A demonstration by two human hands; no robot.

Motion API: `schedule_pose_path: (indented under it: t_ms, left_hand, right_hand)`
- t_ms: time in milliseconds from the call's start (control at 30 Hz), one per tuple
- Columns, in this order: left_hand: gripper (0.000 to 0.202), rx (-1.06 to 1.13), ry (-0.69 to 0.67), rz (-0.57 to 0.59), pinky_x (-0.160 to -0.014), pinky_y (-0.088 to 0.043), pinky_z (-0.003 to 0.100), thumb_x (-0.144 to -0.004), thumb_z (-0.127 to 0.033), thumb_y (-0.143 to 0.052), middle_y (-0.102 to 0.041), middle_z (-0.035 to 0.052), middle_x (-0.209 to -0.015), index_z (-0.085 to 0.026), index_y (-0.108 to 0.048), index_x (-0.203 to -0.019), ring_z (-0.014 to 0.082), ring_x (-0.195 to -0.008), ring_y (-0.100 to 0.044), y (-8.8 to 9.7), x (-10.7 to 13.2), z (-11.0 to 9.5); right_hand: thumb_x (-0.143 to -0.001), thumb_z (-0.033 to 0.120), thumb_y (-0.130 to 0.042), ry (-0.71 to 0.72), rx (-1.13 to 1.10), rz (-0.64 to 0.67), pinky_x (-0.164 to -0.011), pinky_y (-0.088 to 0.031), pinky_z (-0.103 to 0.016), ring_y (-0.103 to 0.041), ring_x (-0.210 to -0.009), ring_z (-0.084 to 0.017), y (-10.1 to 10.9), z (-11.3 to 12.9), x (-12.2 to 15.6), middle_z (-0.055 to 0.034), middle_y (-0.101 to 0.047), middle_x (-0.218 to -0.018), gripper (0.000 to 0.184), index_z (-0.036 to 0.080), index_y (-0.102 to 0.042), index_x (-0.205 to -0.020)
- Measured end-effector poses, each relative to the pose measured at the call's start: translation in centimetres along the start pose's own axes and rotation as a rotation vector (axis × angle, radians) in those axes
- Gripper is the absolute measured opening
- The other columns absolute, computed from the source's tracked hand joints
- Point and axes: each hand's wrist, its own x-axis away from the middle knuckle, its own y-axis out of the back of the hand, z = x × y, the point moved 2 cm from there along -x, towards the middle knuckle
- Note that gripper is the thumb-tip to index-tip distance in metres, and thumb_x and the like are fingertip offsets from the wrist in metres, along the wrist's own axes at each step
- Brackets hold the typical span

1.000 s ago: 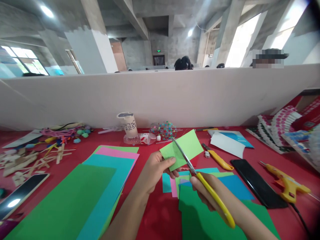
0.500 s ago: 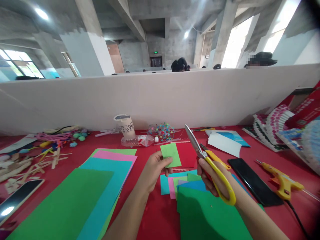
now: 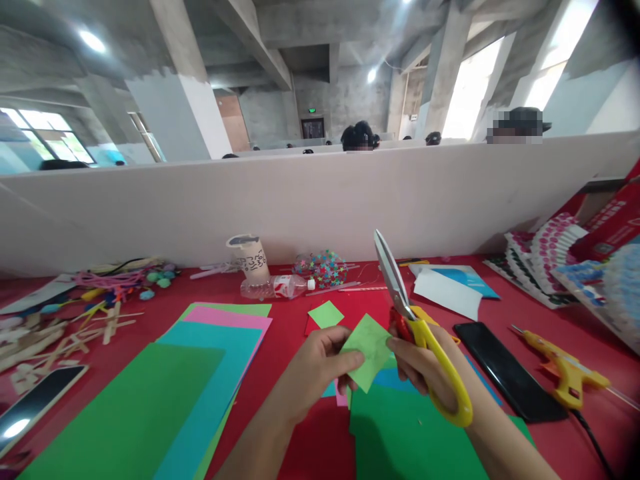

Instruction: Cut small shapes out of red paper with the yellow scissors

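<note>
My left hand (image 3: 327, 363) pinches a light green square of paper (image 3: 370, 343) between thumb and fingers, turned corner-up. The fingertips of my right hand (image 3: 423, 363) touch its right corner. Held in that same right hand are yellow-handled scissors (image 3: 393, 270), blades together and pointing up, away from the paper. A smaller-looking light green paper piece (image 3: 326, 314) lies just beyond my left hand. Below both hands are dark green sheets (image 3: 405, 433), with blue and pink paper partly hidden under them.
Coloured sheets (image 3: 130, 393) lie at left, near craft sticks (image 3: 113, 323) and a phone (image 3: 43, 400). A bottle (image 3: 280, 287), cup (image 3: 253, 260) and star sequins (image 3: 323, 269) stand before a white partition (image 3: 310, 207). At right are a black phone (image 3: 507, 370) and glue gun (image 3: 565, 360).
The light green paper in my left hand has come nearer and turned corner-up, and my right fingertips now touch it. Another light green piece now shows on the table. The scissors stand more upright.
</note>
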Motion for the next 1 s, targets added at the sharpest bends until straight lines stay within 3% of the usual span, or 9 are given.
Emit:
schedule_pose_path:
  t_ms: [100,167,300,567,700,833,933,1000]
  left_hand:
    - [0.024,0.093,0.000,0.084,-0.054,-0.047,0.024,-0.078,-0.033,-0.065,-0.065,0.0042,-0.077,-0.015,-0.064,-0.094,0.0147,-0.060,-0.062,-1.2,-0.1,0.0]
    - [0.027,0.122,-0.008,0.100,-0.058,-0.049,0.025,-0.079,-0.032,-0.065,-0.067,0.0061,-0.081,-0.015,-0.064,-0.100,0.0157,-0.067,-0.063,-2.0,-0.2,-0.1]
    - [0.022,0.169,-0.038,0.097,-0.068,-0.050,0.028,-0.083,-0.031,-0.063,-0.069,0.0075,-0.081,-0.013,-0.067,-0.095,0.0164,-0.071,-0.064,-3.1,-0.5,-0.5]
    - [0.019,0.166,0.006,0.080,-0.062,-0.052,0.028,-0.085,-0.030,-0.058,-0.069,0.0058,-0.073,-0.012,-0.064,-0.090,0.0158,-0.062,-0.065,-2.9,-0.3,-0.5]
    - [0.017,0.067,-0.035,0.054,-0.059,-0.050,0.025,-0.088,-0.029,-0.056,-0.069,0.0043,-0.071,-0.013,-0.062,-0.089,0.0137,-0.058,-0.064,-1.3,-0.3,-0.9]
    - [0.013,0.058,-0.133,-0.164,-0.062,-0.052,0.025,-0.088,-0.027,-0.056,-0.070,0.0026,-0.071,-0.015,-0.061,-0.088,0.0143,-0.061,-0.065,2.2,0.2,-2.0]
    - [0.011,0.090,-0.174,-0.314,-0.059,-0.052,0.024,-0.087,-0.027,-0.059,-0.071,0.0014,-0.069,-0.016,-0.060,-0.086,0.0143,-0.061,-0.066,4.5,0.9,-2.9]
    - [0.009,0.098,-0.195,-0.360,-0.057,-0.051,0.023,-0.085,-0.025,-0.060,-0.071,0.0013,-0.069,-0.015,-0.060,-0.084,0.0140,-0.059,-0.066,5.0,1.3,-3.3]
  right_hand:
    - [-0.084,0.037,-0.052,0.055,-0.056,0.027,-0.041,-0.040,-0.022,-0.034,-0.030,-0.007,0.6,-0.5,0.2,0.0137,-0.037,-0.037,0.021,0.023,-0.047,-0.069]
    - [-0.084,0.037,-0.052,0.064,-0.062,0.030,-0.042,-0.040,-0.023,-0.034,-0.030,-0.008,0.8,-0.6,0.2,0.0139,-0.036,-0.036,0.021,0.023,-0.047,-0.068]
    - [-0.080,0.038,-0.054,0.038,-0.017,0.013,-0.034,-0.031,-0.020,-0.034,-0.029,-0.007,1.1,0.1,0.2,0.0123,-0.041,-0.037,0.021,0.022,-0.050,-0.069]
    - [-0.075,0.034,-0.056,-0.009,0.041,0.056,-0.031,-0.029,-0.017,-0.034,-0.030,-0.006,0.2,1.3,0.8,0.0099,-0.045,-0.039,0.022,0.021,-0.048,-0.059]
    - [-0.079,0.039,-0.057,-0.016,0.074,0.034,-0.031,-0.030,-0.019,-0.036,-0.028,-0.007,-0.1,0.7,0.5,0.0093,-0.045,-0.037,0.029,0.022,-0.047,-0.057]
    - [-0.081,0.050,-0.055,0.028,0.084,0.016,-0.035,-0.034,-0.021,-0.037,-0.031,-0.008,0.4,-0.1,0.2,0.0102,-0.038,-0.035,0.038,0.023,-0.044,-0.056]
    - [-0.078,0.059,-0.056,0.059,0.080,0.054,-0.038,-0.036,-0.023,-0.034,-0.032,-0.008,0.7,-0.4,0.0,0.0099,-0.037,-0.038,0.042,0.021,-0.052,-0.060]
    - [-0.076,0.062,-0.057,0.050,0.095,0.089,-0.036,-0.032,-0.022,-0.032,-0.032,-0.007,0.8,-0.6,0.0,0.0093,-0.038,-0.040,0.045,0.018,-0.058,-0.065]
